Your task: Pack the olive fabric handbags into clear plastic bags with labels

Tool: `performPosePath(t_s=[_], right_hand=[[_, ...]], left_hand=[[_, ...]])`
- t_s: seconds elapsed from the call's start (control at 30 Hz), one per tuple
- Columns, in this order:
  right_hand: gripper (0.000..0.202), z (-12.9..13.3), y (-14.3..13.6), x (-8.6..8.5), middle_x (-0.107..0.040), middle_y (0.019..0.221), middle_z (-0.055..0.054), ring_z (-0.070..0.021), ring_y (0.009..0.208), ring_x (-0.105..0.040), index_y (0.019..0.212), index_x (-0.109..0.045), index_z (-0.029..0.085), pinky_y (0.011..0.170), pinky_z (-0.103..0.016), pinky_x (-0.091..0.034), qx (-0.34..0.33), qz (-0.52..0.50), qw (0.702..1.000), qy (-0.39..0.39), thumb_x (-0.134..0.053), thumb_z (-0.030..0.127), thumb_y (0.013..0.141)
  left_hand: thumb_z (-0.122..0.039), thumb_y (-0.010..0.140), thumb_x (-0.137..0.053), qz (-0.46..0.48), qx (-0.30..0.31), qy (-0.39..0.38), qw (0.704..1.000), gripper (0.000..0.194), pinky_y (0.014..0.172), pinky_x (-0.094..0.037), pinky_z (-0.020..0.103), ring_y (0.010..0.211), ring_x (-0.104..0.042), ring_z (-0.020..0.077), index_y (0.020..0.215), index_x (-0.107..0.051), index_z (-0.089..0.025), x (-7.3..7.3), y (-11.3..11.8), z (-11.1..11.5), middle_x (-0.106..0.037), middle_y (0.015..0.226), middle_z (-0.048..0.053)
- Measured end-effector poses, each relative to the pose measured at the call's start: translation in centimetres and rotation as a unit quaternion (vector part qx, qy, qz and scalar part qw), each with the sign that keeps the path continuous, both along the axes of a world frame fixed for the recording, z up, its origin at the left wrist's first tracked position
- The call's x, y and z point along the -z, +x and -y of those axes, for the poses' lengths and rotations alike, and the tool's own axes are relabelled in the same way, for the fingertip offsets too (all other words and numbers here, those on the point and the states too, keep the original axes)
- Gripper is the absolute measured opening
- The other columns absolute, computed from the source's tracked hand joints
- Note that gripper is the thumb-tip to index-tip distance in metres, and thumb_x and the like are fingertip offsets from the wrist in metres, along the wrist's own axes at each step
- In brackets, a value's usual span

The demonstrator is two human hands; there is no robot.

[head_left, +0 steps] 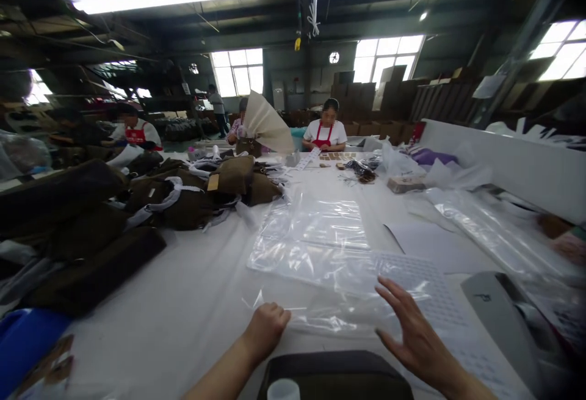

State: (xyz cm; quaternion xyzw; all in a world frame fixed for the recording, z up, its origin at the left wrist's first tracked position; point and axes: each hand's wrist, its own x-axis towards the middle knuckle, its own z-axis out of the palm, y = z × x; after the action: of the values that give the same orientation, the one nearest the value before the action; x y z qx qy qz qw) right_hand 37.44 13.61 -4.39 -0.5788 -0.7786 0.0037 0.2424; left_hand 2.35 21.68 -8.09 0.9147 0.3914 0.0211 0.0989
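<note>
My left hand (267,327) is closed on the near left part of a clear plastic bag (320,313) that lies flat on the white table (183,302). Over the bag's right end, my right hand (409,330) is open with its fingers spread. Whether it touches the plastic I cannot tell. More clear plastic bags (315,229) lie just beyond. Below my hands, at the near edge, sits a dark olive fabric item (339,375), its lower part cut off. A white cylindrical object (283,389) stands at its left.
Dark olive bags (183,201) are heaped along the left side. At right are a printed sheet (439,302), a grey machine (508,314) and long plastic film (494,235). A co-worker in a red apron (325,134) sits at the far end; other people work further left.
</note>
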Motion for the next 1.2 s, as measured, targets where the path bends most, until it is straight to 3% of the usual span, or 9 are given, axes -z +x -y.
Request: performPosePath(t_s=[0.13,0.23,0.5,0.77,0.87,0.93,1.0,1.1,1.2], right_hand=[[0.088,-4.1,-2.9,-0.2,-0.055,0.123,-0.014,-0.0299,0.118,-0.046,0.141,-0.025,0.012,0.101,-0.047,-0.032,0.013,-0.046,0.973,-0.224,-0.066,0.029,0.064],[0.041,-5.1,-3.3,1.6,-0.068,0.076,-0.003,-0.0201,0.075,-0.063,0.108,-0.062,0.018,0.077,-0.032,-0.047,-0.003,-0.063,0.951,-0.302,-0.059,0.020,0.067],[0.024,-4.4,-4.2,-0.2,-0.067,0.072,0.000,-0.0170,0.071,-0.062,0.075,-0.064,0.023,0.069,-0.027,-0.043,-0.052,-0.103,0.970,-0.215,-0.044,0.031,0.086],[0.023,-3.3,-3.6,-0.7,-0.059,0.059,0.000,-0.0184,0.058,-0.058,0.065,-0.050,0.021,0.055,-0.026,-0.036,0.037,0.003,0.995,-0.088,-0.056,0.037,0.081],[0.018,-3.6,-7.0,-1.8,-0.061,0.062,0.000,-0.0182,0.058,-0.061,0.070,-0.049,0.020,0.050,-0.024,-0.035,-0.013,0.086,0.996,-0.021,-0.059,0.031,0.081],[0.012,-4.1,-9.8,-2.8,-0.064,0.069,-0.002,-0.0187,0.063,-0.063,0.078,-0.051,0.020,0.051,-0.023,-0.038,-0.049,0.091,0.995,0.001,-0.060,0.028,0.081],[0.018,-4.5,-11.9,-3.7,-0.067,0.078,-0.004,-0.0197,0.067,-0.065,0.092,-0.053,0.019,0.053,-0.024,-0.040,-0.078,0.082,0.994,0.000,-0.062,0.026,0.078],[0.022,-4.4,-12.1,-3.8,-0.067,0.083,-0.001,-0.0201,0.069,-0.065,0.096,-0.055,0.021,0.055,-0.025,-0.043,-0.108,0.073,0.989,-0.062,-0.064,0.021,0.075],[0.014,-3.9,-9.0,-1.6,-0.066,0.076,0.001,-0.0182,0.068,-0.064,0.078,-0.060,0.024,0.060,-0.026,-0.044,-0.166,0.084,0.977,-0.109,-0.052,0.013,0.079]], left_hand=[[-0.014,0.088,-0.043,0.011,-0.022,-0.013,1.000,0.030,0.084,-0.043,0.034,0.090,-0.057,0.0199,0.109,-0.059,-0.026,-0.8,-1.8,0.1,-0.066,0.094,0.005],[-0.011,0.085,-0.043,0.021,-0.099,-0.033,0.994,0.032,0.082,-0.043,0.032,0.089,-0.059,0.0195,0.103,-0.064,-0.025,-0.7,-4.0,0.3,-0.068,0.093,0.004],[-0.029,0.085,-0.047,0.092,-0.210,-0.109,0.967,0.026,0.071,-0.044,0.023,0.077,-0.063,0.0158,0.074,-0.069,-0.021,-2.4,-5.2,0.9,-0.070,0.077,0.001],[-0.034,0.076,-0.061,0.166,-0.247,-0.080,0.951,0.027,0.087,-0.046,0.032,0.097,-0.062,0.0221,0.099,-0.066,-0.020,-5.7,-2.8,1.1,-0.069,0.103,0.006],[-0.045,0.072,-0.066,0.211,-0.172,0.033,0.962,0.070,0.105,-0.033,0.042,0.127,-0.040,0.0269,0.132,-0.041,-0.018,-10.4,0.6,1.1,-0.045,0.138,0.013],[-0.054,0.065,-0.070,0.164,-0.010,0.080,0.983,0.087,0.109,-0.023,0.048,0.129,-0.037,0.0304,0.136,-0.035,-0.018,-13.3,3.6,1.2,-0.046,0.136,0.014],[-0.043,0.072,-0.069,0.061,0.050,0.074,0.994,0.067,0.105,-0.030,0.049,0.112,-0.054,0.0303,0.127,-0.046,-0.012,-14.9,5.9,1.2,-0.064,0.113,0.016],[-0.029,0.082,-0.060,-0.034,0.022,0.043,0.998,0.019,0.078,-0.049,0.039,0.079,-0.066,0.0256,0.092,-0.065,-0.014,-14.9,6.4,1.3,-0.071,0.081,0.011],[-0.025,0.083,-0.058,-0.057,-0.011,0.054,0.997,0.015,0.067,-0.050,0.035,0.078,-0.065,0.0252,0.078,-0.066,-0.015,-13.6,3.8,2.5,-0.071,0.079,0.011]])
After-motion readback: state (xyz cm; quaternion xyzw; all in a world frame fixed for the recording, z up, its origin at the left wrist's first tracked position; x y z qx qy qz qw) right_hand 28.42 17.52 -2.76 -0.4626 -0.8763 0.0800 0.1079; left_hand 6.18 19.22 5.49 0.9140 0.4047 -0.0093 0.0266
